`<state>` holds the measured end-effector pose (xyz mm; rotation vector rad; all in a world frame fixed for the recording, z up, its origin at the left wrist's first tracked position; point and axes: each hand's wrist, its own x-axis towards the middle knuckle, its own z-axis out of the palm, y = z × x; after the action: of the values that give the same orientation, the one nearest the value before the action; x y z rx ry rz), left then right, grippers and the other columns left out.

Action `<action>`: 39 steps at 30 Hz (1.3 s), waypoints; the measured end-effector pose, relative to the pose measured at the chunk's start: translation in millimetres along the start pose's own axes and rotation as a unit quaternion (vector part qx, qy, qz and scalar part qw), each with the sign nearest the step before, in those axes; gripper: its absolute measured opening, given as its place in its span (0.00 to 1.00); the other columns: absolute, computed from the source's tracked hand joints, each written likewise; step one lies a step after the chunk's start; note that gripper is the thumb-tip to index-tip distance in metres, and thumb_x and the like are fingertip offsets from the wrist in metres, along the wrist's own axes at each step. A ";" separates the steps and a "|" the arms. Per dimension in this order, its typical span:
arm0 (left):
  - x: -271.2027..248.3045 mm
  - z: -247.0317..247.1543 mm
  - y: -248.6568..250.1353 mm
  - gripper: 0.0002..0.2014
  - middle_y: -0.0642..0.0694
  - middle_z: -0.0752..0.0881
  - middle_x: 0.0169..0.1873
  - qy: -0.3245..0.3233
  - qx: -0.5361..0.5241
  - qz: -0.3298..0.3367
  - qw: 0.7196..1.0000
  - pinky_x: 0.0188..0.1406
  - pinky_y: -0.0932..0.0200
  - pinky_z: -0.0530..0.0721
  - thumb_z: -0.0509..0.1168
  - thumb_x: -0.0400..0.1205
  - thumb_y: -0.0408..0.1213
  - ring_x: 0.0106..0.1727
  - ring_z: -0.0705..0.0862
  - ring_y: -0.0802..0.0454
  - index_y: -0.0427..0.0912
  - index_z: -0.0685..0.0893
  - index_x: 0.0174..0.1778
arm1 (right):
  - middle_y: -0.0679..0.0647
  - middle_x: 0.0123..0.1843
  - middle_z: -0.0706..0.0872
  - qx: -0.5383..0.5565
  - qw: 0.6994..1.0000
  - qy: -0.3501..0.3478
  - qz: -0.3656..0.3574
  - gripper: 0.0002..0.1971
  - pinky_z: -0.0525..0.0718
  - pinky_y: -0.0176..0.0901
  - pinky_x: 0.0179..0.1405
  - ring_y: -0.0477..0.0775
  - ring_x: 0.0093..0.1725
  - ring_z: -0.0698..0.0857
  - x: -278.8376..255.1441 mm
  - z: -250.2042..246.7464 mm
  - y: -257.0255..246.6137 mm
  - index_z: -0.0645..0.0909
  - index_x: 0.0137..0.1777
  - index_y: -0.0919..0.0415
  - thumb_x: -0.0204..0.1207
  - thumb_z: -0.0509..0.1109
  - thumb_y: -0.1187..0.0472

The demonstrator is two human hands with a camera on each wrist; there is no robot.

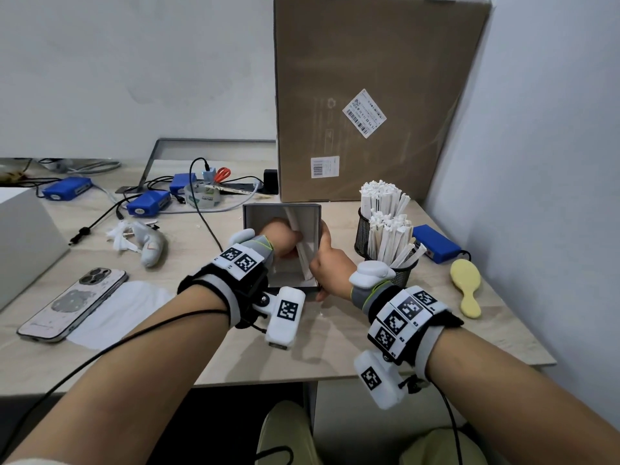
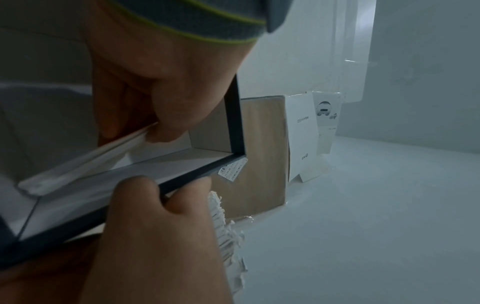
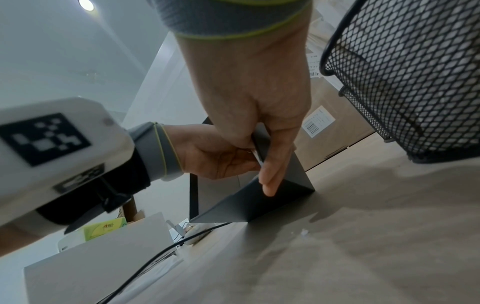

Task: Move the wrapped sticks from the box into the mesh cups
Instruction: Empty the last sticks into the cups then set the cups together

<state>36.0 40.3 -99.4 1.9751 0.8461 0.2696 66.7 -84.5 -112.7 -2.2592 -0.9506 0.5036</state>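
A grey open box [image 1: 281, 207] stands mid-table, tilted toward me. My left hand [image 1: 295, 241] reaches inside it and pinches a small bundle of white wrapped sticks [image 1: 303, 250] that leans on the right wall. In the left wrist view the same sticks [image 2: 85, 164] run between its thumb and fingers. My right hand [image 1: 322, 253] grips the box's right wall, thumb inside and fingers outside [image 3: 270, 181]. Two black mesh cups [image 1: 363, 229] [image 1: 404, 273] stand right of the box, both packed with upright wrapped sticks [image 1: 385, 199].
A tall cardboard carton [image 1: 369, 95] stands behind the box and cups. A blue battery pack [image 1: 436, 243] and a yellow brush [image 1: 466, 290] lie right of the cups. A phone [image 1: 72, 303], blue devices with cables [image 1: 147, 203] and a white case [image 1: 23, 239] lie to the left.
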 end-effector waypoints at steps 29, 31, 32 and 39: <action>-42.3 -59.3 3.1 0.12 0.54 0.64 0.19 0.017 -0.333 0.079 0.939 0.18 0.66 0.58 0.55 0.87 0.41 0.19 0.59 0.59 0.44 0.71 0.38 | 0.58 0.18 0.82 0.113 0.992 0.019 0.044 0.15 0.84 0.34 0.20 0.40 0.12 0.79 56.0 -25.7 -24.4 0.68 0.33 0.56 0.82 0.59 0.66; -42.0 -56.6 2.5 0.13 0.57 0.63 0.16 0.012 -0.335 0.099 0.937 0.17 0.67 0.56 0.56 0.87 0.43 0.17 0.58 0.60 0.43 0.73 0.37 | 0.60 0.35 0.81 0.110 0.993 0.014 0.033 0.15 0.83 0.33 0.19 0.39 0.12 0.80 55.5 -26.1 -25.0 0.68 0.33 0.56 0.82 0.59 0.67; -42.2 -54.5 2.7 0.14 0.57 0.63 0.15 0.006 -0.333 0.108 0.937 0.16 0.67 0.56 0.55 0.87 0.43 0.17 0.58 0.60 0.43 0.74 0.37 | 0.60 0.40 0.80 0.112 0.993 0.011 0.030 0.14 0.83 0.34 0.20 0.40 0.14 0.80 56.8 -25.1 -24.2 0.69 0.34 0.57 0.83 0.59 0.66; -50.2 -30.0 12.0 0.16 0.56 0.60 0.16 -0.096 -0.319 0.150 0.931 0.16 0.68 0.55 0.53 0.88 0.43 0.17 0.56 0.60 0.43 0.76 0.37 | 0.58 0.28 0.84 0.118 0.982 0.130 -0.067 0.19 0.86 0.50 0.35 0.64 0.35 0.90 41.0 -37.1 -37.2 0.80 0.39 0.61 0.83 0.56 0.50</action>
<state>-10.7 23.7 -66.0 1.4710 0.2670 0.4548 96.1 -48.8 -64.6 -1.9743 -0.8547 0.2392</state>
